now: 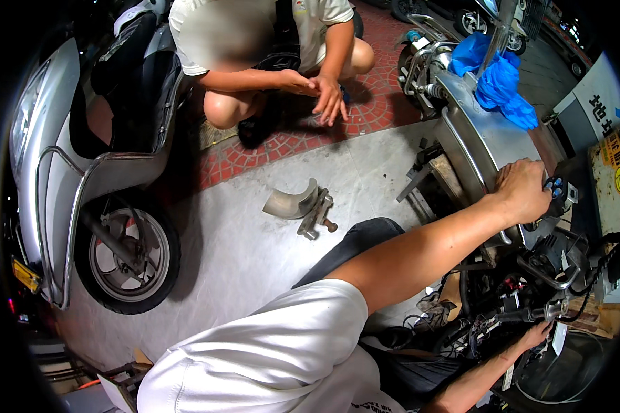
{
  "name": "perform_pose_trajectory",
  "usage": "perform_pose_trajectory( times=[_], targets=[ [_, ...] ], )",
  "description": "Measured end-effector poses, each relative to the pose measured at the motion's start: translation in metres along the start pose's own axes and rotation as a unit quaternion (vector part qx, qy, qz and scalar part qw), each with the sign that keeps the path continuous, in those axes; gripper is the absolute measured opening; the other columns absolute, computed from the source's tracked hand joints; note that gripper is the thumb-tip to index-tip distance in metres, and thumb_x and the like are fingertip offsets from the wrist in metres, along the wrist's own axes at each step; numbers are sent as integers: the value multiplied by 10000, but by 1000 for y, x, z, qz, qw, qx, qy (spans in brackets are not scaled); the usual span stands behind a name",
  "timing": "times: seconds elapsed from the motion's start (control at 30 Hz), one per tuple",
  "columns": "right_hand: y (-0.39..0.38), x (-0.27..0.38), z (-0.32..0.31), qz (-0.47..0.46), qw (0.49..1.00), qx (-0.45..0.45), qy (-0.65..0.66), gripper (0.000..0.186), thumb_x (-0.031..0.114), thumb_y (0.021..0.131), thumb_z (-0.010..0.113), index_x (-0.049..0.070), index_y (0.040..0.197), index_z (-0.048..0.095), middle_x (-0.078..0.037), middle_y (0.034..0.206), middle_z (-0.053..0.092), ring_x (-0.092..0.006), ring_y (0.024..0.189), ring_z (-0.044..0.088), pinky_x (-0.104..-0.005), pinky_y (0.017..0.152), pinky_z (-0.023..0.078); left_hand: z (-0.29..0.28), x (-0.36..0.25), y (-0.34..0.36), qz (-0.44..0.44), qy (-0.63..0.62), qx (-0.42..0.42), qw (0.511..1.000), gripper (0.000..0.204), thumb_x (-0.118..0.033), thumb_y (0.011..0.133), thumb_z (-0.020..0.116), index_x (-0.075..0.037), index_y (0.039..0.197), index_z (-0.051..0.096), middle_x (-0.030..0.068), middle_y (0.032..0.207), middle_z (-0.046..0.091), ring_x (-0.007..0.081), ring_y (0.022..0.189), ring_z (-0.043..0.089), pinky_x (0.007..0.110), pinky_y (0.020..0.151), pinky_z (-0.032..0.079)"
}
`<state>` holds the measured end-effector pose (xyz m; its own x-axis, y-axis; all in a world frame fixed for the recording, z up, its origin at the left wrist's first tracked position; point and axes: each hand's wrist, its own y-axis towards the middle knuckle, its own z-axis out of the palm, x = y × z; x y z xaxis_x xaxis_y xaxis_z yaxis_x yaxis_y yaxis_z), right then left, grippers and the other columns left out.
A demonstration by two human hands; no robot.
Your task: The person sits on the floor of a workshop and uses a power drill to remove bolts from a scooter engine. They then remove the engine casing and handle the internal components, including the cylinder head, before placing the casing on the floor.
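My left hand (pixel 522 189) is closed at the edge of a silver metal body panel (pixel 496 124), its knuckles up. A dark part with blue ends (pixel 554 186) shows beside its fingers, but what they hold is hidden. Lower right, my right hand (pixel 534 335) lies just below a handlebar (pixel 523 315) with a dark grip and metal end. Its fingers are bent, small in view, and partly hidden, so I cannot make out what they grip. A white tag (pixel 559 339) hangs beside them. Wires and dark parts (pixel 489 316) crowd the space between my arms.
On the pale floor lie a curved metal piece (pixel 293 201) and a metal bracket (pixel 317 215). A silver scooter (pixel 48 165) stands left. Another person (pixel 331 41) squats at the back, hands together. A blue plastic bag (pixel 499 86) rests on the panel.
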<state>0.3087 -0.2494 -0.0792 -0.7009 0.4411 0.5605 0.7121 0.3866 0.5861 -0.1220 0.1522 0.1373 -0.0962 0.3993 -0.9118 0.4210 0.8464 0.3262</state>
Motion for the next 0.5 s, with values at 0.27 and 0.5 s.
perform_pose_trajectory(
  times=[0.27,0.5],
  targets=[
    [-1,-24,0,-189,948,-17,-253,487,140,1046,501,50,1523,548,-295,1551,543,-473,1375,562,-486,1125,467,10,6,-18,13,69,102,992,419,-260,889,765,70,1137,693,296,1193,679,457,1210,625,534,1065,507],
    [-13,-42,19,-202,946,-29,-254,507,68,1071,449,55,1577,471,-262,1594,505,-445,1406,549,-456,1166,455,4,1,-23,33,103,147,983,505,-283,909,757,88,1232,643,272,1273,636,448,1293,554,538,1101,478]
  ],
)
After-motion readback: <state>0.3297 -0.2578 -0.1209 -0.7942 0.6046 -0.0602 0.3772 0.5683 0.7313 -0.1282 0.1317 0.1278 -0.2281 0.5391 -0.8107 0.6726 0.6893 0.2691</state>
